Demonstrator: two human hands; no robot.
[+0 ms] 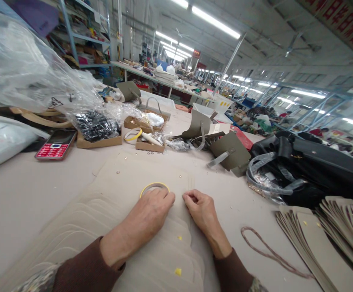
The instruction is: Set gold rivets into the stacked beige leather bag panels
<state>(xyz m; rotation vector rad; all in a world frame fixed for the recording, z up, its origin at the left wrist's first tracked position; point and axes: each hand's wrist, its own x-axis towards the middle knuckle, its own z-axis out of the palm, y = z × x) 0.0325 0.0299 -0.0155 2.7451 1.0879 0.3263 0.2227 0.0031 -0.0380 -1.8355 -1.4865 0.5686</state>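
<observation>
On the worktable [73, 178], our left hand [148, 213] gripped a tape roll [155, 185] at twelve o'clock; our right hand [202, 209] pinched closed.

The pieces [152, 170] fanned on the surface [73, 174] are matt and smooth, like leather or thick cloth. The phone [55, 145] is of glossy red plastic. The bags [310, 162] near the surface's right edge are black, with soft shine. The boxes [100, 142] look like brown cardboard.
</observation>
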